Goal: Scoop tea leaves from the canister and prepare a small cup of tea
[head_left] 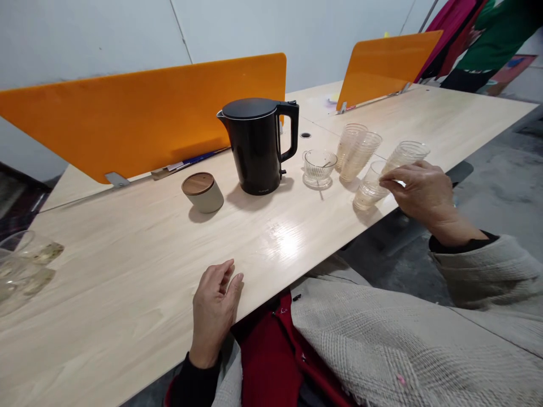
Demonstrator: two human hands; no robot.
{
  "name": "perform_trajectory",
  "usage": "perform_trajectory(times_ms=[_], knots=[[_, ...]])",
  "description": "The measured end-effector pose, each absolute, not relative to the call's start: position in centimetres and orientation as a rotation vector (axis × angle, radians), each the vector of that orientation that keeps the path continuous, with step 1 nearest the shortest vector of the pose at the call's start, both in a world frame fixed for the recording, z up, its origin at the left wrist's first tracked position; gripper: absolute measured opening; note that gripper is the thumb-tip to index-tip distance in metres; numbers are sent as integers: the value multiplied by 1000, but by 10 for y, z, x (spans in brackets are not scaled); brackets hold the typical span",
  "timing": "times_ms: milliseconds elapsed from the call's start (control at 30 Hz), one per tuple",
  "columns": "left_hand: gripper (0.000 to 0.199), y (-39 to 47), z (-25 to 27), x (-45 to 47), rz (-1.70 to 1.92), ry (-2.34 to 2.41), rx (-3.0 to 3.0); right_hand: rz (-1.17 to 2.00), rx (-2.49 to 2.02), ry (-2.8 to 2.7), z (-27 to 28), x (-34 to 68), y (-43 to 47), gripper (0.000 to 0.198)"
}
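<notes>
My left hand point(214, 308) rests at the table's front edge, fingers loosely bent and thumb apart, holding nothing. At the right, my right hand point(424, 195) pinches the rim of a clear ribbed glass point(368, 191), which stands tilted in view near the edge. Behind that hand is another ribbed glass point(405, 152), partly hidden. Two more ribbed glasses point(360, 158) stand close together to the left of it. Beside them sits a small fluted glass cup point(320, 164) on a glass base, with a thin stick-like item in or against it.
A black electric kettle point(257, 150) stands mid-table, its handle to the right. Left of it is a pale canister point(206, 198) with a wooden lid. Several glasses with dregs point(36, 254) are at the far left. Orange dividers point(169, 113) line the back. A person in green point(492, 39) is beyond.
</notes>
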State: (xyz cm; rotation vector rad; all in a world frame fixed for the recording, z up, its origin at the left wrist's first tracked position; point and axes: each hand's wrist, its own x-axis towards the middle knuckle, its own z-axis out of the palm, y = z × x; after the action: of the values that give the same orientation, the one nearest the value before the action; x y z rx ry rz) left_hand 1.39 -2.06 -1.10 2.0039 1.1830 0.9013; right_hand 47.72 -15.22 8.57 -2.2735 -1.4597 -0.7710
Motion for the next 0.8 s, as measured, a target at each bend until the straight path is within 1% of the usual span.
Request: perform_trajectory(times_ms=[133, 233, 300, 433, 567, 633, 700, 800], knots=[[33, -23, -10, 15, 929, 1170, 1985, -1026, -2165, -1426, 103, 457, -160, 35], [30, -24, -9, 17, 968, 1158, 1948, -1129, -2005, -1401, 116, 433, -158, 41], [28, -25, -8, 17, 987, 1154, 1915, -1050, -1861, -1508, 119, 414, -147, 36], [25, -25, -8, 16, 1021, 1143, 1850, -752, -1559, -1788, 107, 369, -106, 19], [23, -25, -8, 15, 1051, 1116, 1787, -397, -1427, -1954, 85, 322, -60, 21], [23, -26, -9, 15, 1053, 1100, 1769, -267, -1402, -2016, 76, 303, -42, 22], [23, -26, -10, 14, 1058, 1090, 1743, -224, -1366, -2046, 70, 290, -28, 21], [26, -24, -8, 10, 1091, 1114, 1672, -251, -1323, -2023, 65, 283, -15, 21]])
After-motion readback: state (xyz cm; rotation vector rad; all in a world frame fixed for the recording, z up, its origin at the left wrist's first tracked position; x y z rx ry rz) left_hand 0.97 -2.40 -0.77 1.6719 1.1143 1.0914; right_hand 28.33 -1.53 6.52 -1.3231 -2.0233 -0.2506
